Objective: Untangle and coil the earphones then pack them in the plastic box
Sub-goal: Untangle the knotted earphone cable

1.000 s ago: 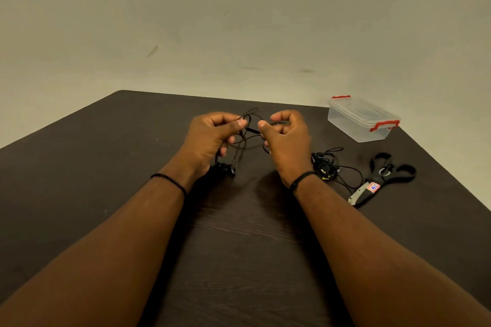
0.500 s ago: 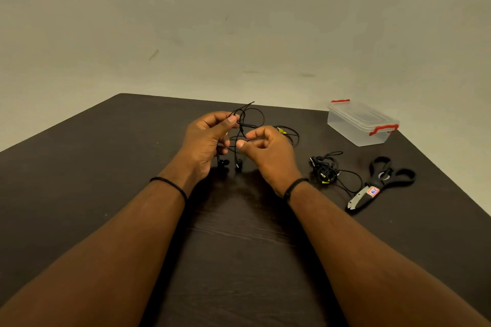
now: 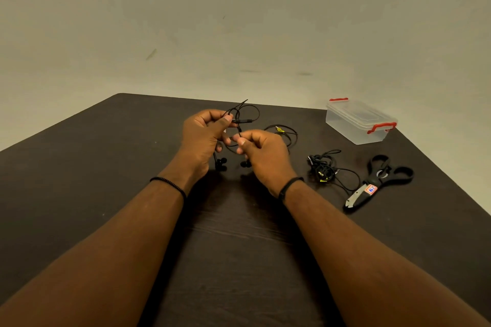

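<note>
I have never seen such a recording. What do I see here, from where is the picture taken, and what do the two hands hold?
No machine here: a person works with bare hands. The camera sits on the person's head and looks forward and down. The left hand and right hand each pinch the cable of black earphones, lifted above the dark table; its earbuds hang below. To the right lie another tangled earphone bundle, scissors and, farther back, a closed clear plastic box with red clips.
</note>
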